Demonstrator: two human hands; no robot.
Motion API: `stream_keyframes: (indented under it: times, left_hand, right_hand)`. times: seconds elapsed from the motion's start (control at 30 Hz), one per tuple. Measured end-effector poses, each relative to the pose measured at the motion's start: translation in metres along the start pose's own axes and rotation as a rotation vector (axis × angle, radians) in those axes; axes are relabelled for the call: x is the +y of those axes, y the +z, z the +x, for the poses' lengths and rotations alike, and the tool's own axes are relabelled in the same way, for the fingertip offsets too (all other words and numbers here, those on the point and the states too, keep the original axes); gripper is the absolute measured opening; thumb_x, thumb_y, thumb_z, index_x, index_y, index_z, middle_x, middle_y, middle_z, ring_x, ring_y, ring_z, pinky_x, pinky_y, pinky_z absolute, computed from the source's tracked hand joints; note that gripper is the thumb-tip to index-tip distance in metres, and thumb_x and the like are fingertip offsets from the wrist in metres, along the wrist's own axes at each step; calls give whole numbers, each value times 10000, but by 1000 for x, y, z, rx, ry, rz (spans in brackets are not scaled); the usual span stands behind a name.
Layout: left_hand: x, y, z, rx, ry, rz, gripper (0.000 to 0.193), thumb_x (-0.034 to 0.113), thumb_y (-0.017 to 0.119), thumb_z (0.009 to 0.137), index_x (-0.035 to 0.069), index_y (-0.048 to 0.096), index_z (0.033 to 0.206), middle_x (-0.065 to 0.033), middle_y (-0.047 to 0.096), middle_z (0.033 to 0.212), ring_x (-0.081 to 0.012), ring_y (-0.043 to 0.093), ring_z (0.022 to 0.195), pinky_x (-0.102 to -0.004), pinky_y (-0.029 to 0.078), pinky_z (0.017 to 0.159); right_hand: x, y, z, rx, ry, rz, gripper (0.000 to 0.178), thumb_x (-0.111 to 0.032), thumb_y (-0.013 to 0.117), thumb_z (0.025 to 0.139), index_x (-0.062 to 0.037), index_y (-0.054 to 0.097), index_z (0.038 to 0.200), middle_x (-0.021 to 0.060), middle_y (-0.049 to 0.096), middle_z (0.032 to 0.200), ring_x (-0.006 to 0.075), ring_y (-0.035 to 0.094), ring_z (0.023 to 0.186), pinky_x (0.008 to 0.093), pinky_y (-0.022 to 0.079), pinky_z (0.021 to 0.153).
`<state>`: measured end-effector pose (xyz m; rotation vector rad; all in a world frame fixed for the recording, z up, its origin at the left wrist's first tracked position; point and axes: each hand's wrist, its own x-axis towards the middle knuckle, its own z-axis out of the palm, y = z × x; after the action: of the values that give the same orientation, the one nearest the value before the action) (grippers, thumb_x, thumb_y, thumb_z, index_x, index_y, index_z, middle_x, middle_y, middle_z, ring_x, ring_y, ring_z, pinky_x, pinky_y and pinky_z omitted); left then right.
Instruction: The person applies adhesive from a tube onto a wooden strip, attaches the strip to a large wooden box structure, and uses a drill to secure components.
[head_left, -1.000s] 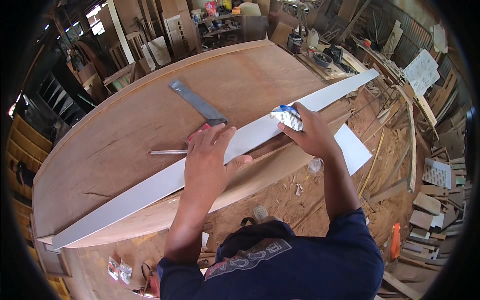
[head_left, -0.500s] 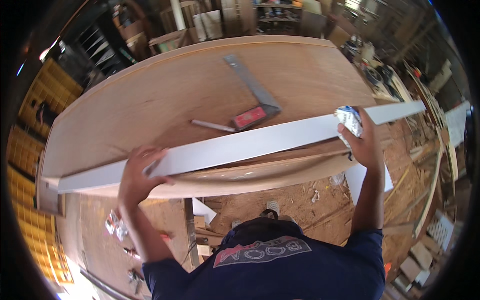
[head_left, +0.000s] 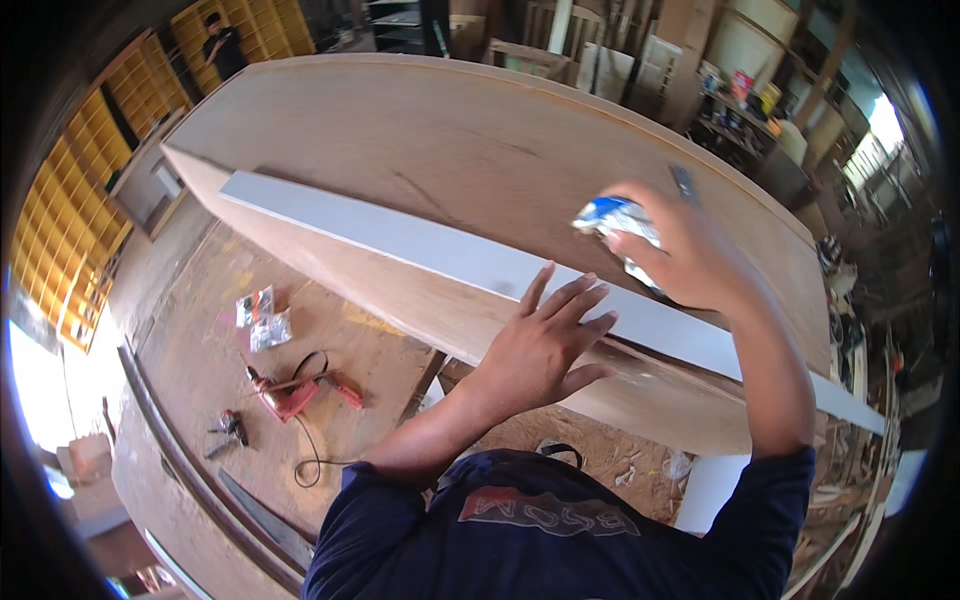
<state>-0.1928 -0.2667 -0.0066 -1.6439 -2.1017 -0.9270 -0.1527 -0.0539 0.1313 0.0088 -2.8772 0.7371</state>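
Observation:
A long white strip [head_left: 400,238] lies along the near edge of a large wooden panel [head_left: 330,130]. My left hand [head_left: 550,340] rests with spread fingertips on the strip's middle, holding nothing. Over the panel, just beyond the strip, my right hand [head_left: 680,250] grips a crumpled white-and-blue packet [head_left: 625,222]. Its lower part is hidden by my fingers. The end of a metal square's blade [head_left: 683,182] shows beyond my right hand, which hides the rest of that tool.
On a lower wooden table [head_left: 200,310] at left lie a red power drill [head_left: 285,395] with its cord, small clear plastic bags [head_left: 265,320] and a dark hand tool [head_left: 230,428]. Another person [head_left: 222,45] stands at the far left by yellow shelving [head_left: 90,160]. Wood scraps crowd the right side.
My view has turned to the left. My left hand has gone from curving around the strip's edge to spreading on top of it, farther right along it. My right hand keeps the packet, now beyond the strip.

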Motion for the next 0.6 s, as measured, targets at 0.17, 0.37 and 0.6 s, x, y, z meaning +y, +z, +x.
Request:
stream_keyframes:
  times: [0.17, 0.37, 0.6]
  left_hand:
    - [-36, -35, -68, 172, -250, 143, 535, 320, 841, 945, 138, 712, 1432, -143, 630, 1544, -326, 531, 1520, -622, 281, 1332]
    - [-74, -67, -196, 479, -693, 154, 435, 191, 862, 904, 73, 755, 1309, -152, 725, 1375, -376, 654, 1337, -529, 476, 1187]
    - [-60, -33, -342, 392, -1153, -82, 324, 219, 841, 920, 32, 797, 1182, -177, 786, 1165, -402, 744, 1126, -470, 584, 988]
  right_hand:
    - [-83, 63, 104, -172, -224, -39, 451, -372, 710, 1053, -44, 672, 1360, 238, 786, 1158, 403, 760, 1092, 504, 565, 940]
    - [-166, 157, 236, -205, -409, -77, 479, -410, 712, 1061, -44, 665, 1367, 203, 782, 1206, 330, 756, 1074, 469, 562, 924]
    - [-267, 259, 354, -207, -502, -183, 548, -461, 706, 1056, -41, 677, 1406, 244, 776, 1245, 400, 742, 1166, 503, 562, 997]
